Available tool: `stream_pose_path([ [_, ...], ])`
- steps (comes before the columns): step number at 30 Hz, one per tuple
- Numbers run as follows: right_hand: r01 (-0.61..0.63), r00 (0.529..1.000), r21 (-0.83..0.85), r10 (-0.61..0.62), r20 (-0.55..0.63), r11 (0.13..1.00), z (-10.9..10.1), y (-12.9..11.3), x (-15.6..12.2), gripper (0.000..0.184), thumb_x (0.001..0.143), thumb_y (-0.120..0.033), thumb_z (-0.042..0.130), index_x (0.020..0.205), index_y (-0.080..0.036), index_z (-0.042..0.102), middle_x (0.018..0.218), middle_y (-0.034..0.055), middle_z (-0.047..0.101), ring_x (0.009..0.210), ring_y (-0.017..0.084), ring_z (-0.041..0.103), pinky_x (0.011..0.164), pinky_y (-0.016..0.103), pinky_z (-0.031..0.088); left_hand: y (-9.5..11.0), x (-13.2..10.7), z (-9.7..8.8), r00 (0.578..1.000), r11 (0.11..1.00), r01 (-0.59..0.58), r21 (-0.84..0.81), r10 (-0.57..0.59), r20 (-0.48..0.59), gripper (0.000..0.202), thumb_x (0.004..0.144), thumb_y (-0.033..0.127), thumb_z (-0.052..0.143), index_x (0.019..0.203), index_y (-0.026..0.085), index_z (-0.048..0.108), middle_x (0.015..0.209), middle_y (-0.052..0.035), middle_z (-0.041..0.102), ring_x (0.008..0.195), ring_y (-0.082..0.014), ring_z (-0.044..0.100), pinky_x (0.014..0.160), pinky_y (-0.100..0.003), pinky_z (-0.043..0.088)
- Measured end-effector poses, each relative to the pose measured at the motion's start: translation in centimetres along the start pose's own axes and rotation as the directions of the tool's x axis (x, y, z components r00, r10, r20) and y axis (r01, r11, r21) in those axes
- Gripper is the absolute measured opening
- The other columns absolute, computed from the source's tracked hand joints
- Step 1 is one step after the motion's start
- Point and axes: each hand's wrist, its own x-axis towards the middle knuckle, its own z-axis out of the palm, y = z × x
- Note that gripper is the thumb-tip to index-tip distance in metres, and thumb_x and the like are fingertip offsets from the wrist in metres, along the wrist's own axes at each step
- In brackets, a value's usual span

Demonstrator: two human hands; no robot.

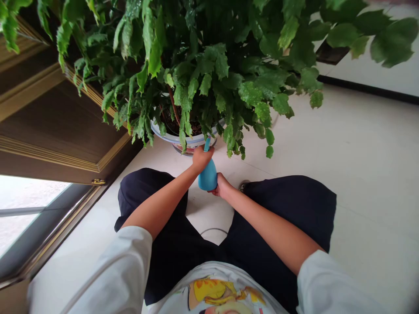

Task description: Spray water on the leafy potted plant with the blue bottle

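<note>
A blue spray bottle (207, 176) is held between my two hands, in front of the potted plant. My left hand (202, 158) is closed around its neck, just below the light-blue top. My right hand (222, 185) supports the bottle low on its right side, with the fingers partly hidden behind and under it. Above and beyond the bottle spreads a large leafy green plant (209, 65), with water drops on several leaves. It grows in a white pot (166, 136) with a blue-edged rim, where dark soil shows between the stems.
On the left stands a dark brown panelled door (59, 126) with gold trim, beside a bright opening. Pale floor tiles (366, 174) extend to the right. My bent knees, in dark trousers (288, 205), flank my arms.
</note>
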Motion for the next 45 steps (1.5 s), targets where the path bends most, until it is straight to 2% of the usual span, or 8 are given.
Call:
stream_pose_path([
  [7,-0.005,1.000,-0.002,0.005,-0.022,1.000,-0.3,-0.3,0.1,0.047,0.103,-0.046,0.018,0.091,-0.021,0.056,0.062,0.0024,0.059,0.051,0.017,0.059,0.044,0.021,0.034,-0.8,0.7,0.7,0.993,0.985,-0.101,-0.136,0.108,0.040,0.023,0.084,0.041,0.057,0.073,0.021,0.063,0.069,-0.0033,0.065,0.071,-0.0195,0.061,0.071,-0.031,0.048],
  [11,0.002,0.999,-0.009,-0.002,-0.035,1.000,-0.4,-0.2,0.1,0.049,0.103,-0.047,0.016,0.094,-0.021,0.056,0.061,0.0018,0.058,0.049,0.017,0.058,0.043,0.021,0.034,-0.9,0.3,0.3,0.985,0.970,-0.147,-0.192,0.161,0.058,0.017,0.082,0.037,0.059,0.076,0.021,0.062,0.070,-0.0018,0.064,0.073,-0.0189,0.061,0.073,-0.031,0.047],
  [18,-0.003,1.000,-0.048,0.004,0.022,0.999,0.6,0.6,-0.2,0.047,0.103,-0.043,0.021,0.089,-0.018,0.058,0.062,0.0048,0.062,0.050,0.018,0.061,0.043,0.021,0.035,-2.0,0.0,-1.5,0.989,0.990,-0.116,-0.079,0.123,0.087,0.021,0.082,0.032,0.054,0.067,0.020,0.063,0.071,-0.0029,0.067,0.075,-0.0185,0.064,0.075,-0.029,0.048],
  [22,0.005,1.000,-0.062,-0.003,0.028,0.998,1.4,0.6,-0.4,0.042,0.103,-0.040,0.023,0.091,-0.018,0.057,0.062,0.0043,0.061,0.051,0.018,0.061,0.045,0.021,0.035,-2.5,-0.5,-2.6,0.992,0.992,-0.117,-0.048,0.119,0.045,0.019,0.083,0.028,0.054,0.067,0.020,0.061,0.073,-0.0036,0.068,0.075,-0.0173,0.064,0.073,-0.026,0.049],
  [34,0.032,0.999,-0.073,-0.034,-0.024,0.997,4.8,-0.1,-1.1,0.045,0.103,-0.042,0.015,0.102,-0.020,0.055,0.071,0.0038,0.062,0.049,0.016,0.057,0.045,0.022,0.035,-2.0,-1.4,-4.8,0.992,0.983,-0.112,0.149,0.119,-0.037,0.017,0.083,0.021,0.057,0.093,0.023,0.071,0.091,-0.0050,0.072,0.096,-0.0237,0.067,0.084,-0.029,0.050],
  [37,0.032,0.999,-0.077,-0.034,-0.024,0.996,5.5,-0.1,-1.3,0.047,0.103,-0.042,0.013,0.102,-0.020,0.054,0.074,0.0045,0.063,0.050,0.016,0.057,0.046,0.023,0.036,-2.1,-1.3,-5.2,0.993,0.982,-0.109,0.155,0.113,-0.017,0.014,0.084,0.022,0.059,0.091,0.022,0.071,0.093,-0.0053,0.073,0.097,-0.0249,0.068,0.083,-0.029,0.050],
  [41,0.008,1.000,-0.097,-0.009,-0.004,0.995,6.3,0.1,-1.3,0.047,0.103,-0.042,0.012,0.101,-0.018,0.053,0.073,0.0050,0.062,0.052,0.016,0.059,0.048,0.023,0.036,-2.7,-1.2,-5.9,0.982,0.976,-0.190,0.104,0.188,0.025,0.013,0.086,0.025,0.060,0.094,0.022,0.070,0.096,-0.0046,0.073,0.097,-0.0233,0.067,0.085,-0.028,0.049],
  [45,0.005,1.000,-0.120,-0.006,-0.007,0.993,6.8,0.4,-1.3,0.047,0.104,-0.042,0.010,0.100,-0.018,0.051,0.072,0.0037,0.061,0.050,0.015,0.057,0.049,0.022,0.036,-3.3,-1.3,-6.4,0.980,0.977,-0.198,0.078,0.196,0.031,0.012,0.086,0.025,0.058,0.092,0.020,0.068,0.091,-0.0045,0.073,0.089,-0.0214,0.067,0.081,-0.027,0.048],
])
